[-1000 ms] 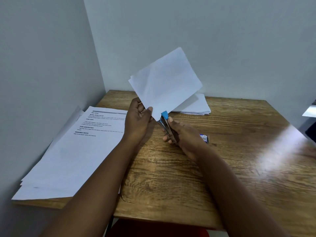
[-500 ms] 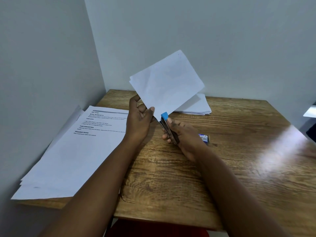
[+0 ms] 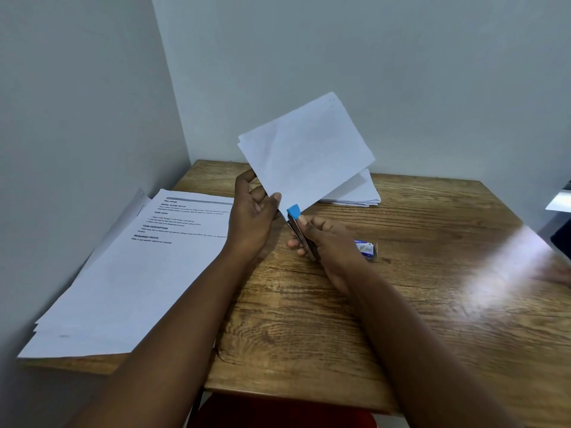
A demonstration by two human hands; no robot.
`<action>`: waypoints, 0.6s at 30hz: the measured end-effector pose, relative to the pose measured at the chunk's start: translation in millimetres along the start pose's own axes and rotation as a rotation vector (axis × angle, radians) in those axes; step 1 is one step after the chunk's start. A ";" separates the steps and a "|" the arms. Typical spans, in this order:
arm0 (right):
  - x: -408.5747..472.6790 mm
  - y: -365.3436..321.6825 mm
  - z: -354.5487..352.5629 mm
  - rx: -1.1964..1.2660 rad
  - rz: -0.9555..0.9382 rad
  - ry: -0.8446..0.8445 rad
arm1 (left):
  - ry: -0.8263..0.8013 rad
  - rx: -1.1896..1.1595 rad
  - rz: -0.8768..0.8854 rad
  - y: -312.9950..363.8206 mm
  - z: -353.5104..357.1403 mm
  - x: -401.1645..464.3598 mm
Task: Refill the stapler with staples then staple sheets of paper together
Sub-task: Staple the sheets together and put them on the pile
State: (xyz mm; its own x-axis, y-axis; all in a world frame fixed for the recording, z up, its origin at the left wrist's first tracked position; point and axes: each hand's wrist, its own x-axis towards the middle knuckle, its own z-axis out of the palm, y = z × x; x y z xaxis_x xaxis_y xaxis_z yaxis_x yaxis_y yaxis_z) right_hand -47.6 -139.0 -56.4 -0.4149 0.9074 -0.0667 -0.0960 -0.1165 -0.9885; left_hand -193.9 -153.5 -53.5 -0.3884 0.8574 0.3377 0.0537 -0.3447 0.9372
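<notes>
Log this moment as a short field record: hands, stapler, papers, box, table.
left hand: holds the held sheets by their lower corner, raised off the table
right hand: grips the stapler, its blue tip at that same corner
printed stack: flat on the table's left side
far stack: white sheets lying behind the held ones
staple box: small, on the table just beyond the right hand
table: wooden, set in a wall corner

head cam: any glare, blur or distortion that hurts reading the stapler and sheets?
Head view: strong glare patch on the table at right; stapler and held sheets evenly lit and fairly sharp. Frame edges soften, printed stack blurs toward the near corner; its text is too small to read. Wide-angle bending shows in the wall corner.
</notes>
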 end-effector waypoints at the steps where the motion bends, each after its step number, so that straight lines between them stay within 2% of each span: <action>1: -0.5 0.1 1.0 -0.002 -0.005 0.009 | -0.003 -0.004 0.002 -0.2 0.1 0.0; 13: -1.9 -0.8 6.2 -0.009 -0.012 0.094 | -0.027 -0.049 0.027 -3.2 -1.1 1.6; 18: -2.2 -5.2 2.3 0.140 0.026 0.099 | -0.010 -0.093 0.036 -3.7 -4.6 4.8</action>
State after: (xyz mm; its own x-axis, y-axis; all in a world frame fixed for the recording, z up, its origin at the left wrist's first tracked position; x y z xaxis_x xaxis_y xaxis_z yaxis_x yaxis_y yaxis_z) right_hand -48.2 -141.4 -50.8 -0.3281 0.9380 -0.1120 -0.2144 -0.1894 -0.9582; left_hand -200.2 -149.9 -55.8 -0.3787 0.8472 0.3726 -0.0183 -0.4094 0.9122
